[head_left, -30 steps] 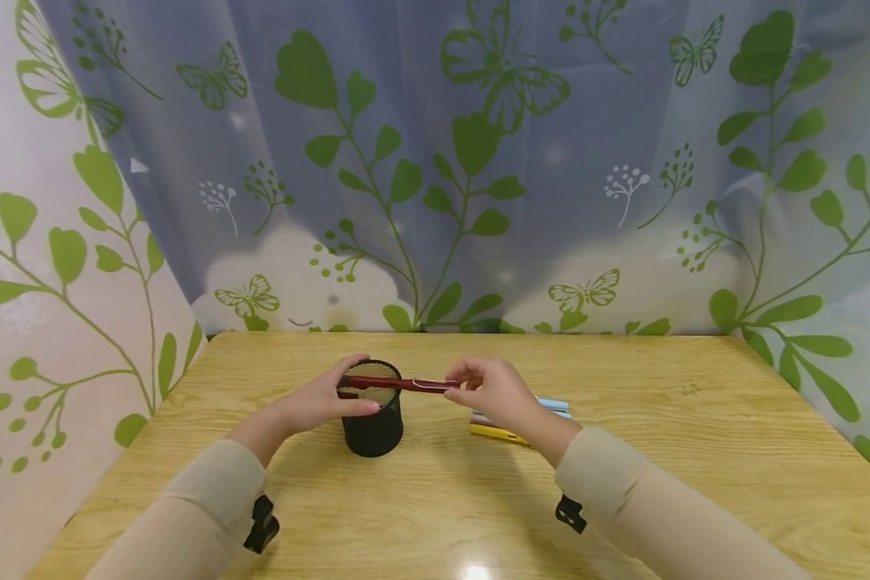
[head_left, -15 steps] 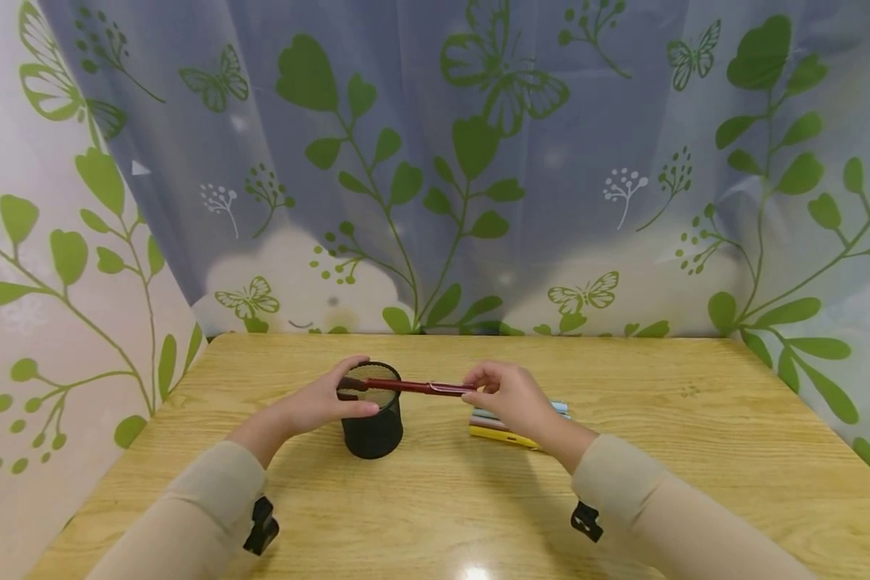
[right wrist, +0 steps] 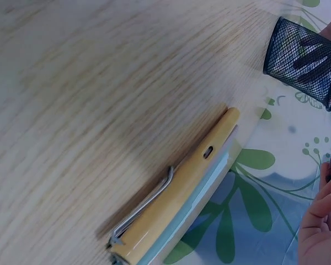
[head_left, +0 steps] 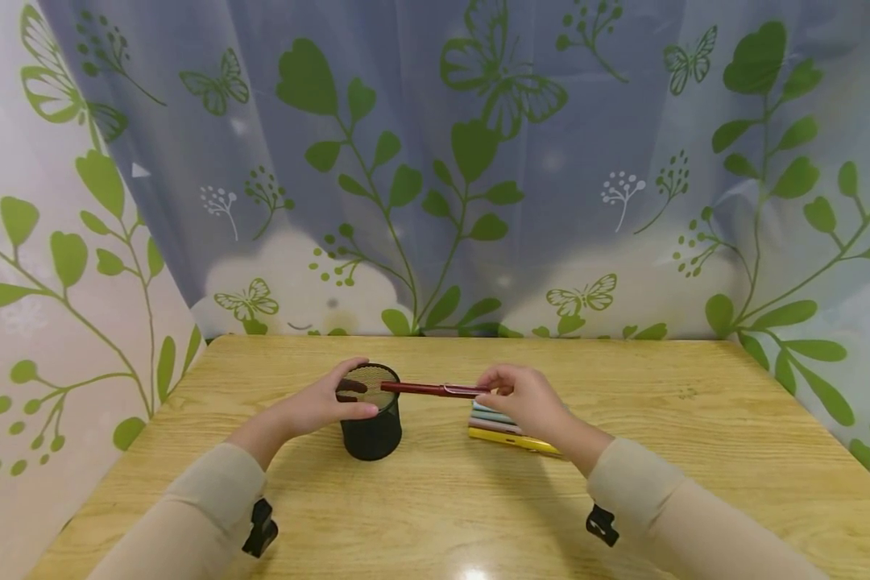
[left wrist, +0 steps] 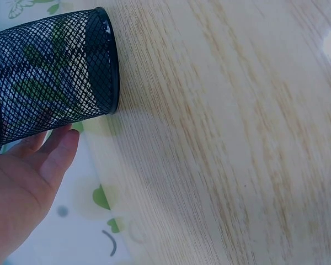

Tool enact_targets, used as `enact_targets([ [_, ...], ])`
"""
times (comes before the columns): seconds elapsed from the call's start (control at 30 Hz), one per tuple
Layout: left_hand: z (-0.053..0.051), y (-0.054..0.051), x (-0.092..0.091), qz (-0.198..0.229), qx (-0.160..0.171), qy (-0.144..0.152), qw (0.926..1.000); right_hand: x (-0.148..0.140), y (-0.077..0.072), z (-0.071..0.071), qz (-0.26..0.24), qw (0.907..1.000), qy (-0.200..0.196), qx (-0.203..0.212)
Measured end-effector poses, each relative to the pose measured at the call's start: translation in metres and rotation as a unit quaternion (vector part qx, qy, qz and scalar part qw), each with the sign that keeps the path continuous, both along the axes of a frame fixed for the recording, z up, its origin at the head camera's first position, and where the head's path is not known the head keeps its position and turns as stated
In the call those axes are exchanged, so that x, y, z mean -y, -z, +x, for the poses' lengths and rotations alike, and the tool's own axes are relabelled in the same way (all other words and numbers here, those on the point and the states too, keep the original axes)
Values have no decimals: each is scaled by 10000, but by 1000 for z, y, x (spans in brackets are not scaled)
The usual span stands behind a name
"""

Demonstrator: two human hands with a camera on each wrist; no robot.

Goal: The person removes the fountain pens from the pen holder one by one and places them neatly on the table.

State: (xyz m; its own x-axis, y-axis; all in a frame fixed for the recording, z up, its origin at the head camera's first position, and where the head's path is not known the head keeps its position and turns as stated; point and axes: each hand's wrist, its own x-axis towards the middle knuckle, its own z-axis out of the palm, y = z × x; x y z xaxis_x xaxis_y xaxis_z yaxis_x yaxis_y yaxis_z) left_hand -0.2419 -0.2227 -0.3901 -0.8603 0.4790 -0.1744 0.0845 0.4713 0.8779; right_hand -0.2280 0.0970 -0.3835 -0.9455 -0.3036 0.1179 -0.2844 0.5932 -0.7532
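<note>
A black mesh pen cup (head_left: pixel 372 433) stands upright on the table, left of centre. My left hand (head_left: pixel 315 407) holds it at the rim, thumb in front and fingers at the back; the left wrist view shows the hand (left wrist: pixel 22 190) beside the mesh wall (left wrist: pixel 49 83). Between thumb and fingers, my right hand (head_left: pixel 525 396) pinches a dark red pen (head_left: pixel 420 389) by its clip end. The pen lies level, its free end over the cup's right rim. Under the right hand several pens rest side by side, a yellow pen (head_left: pixel 511 440) nearest me.
The wooden table (head_left: pixel 406 515) reaches back to a leaf-patterned curtain (head_left: pixel 420 201). Light blue and grey-toned pens (head_left: pixel 495 416) lie just behind the yellow one, partly hidden by the right hand. Bare wood shows in front of the cup.
My right hand has drawn the red pen to the right, so its free end has moved from beside the left hand to the cup's right side. The left hand and cup stay put.
</note>
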Motion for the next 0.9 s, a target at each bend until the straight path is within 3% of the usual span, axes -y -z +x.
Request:
enact_targets([
  [0.9,0,1,0,-43,11,-73,10000,-37,7,6,68,9999,120,-59],
])
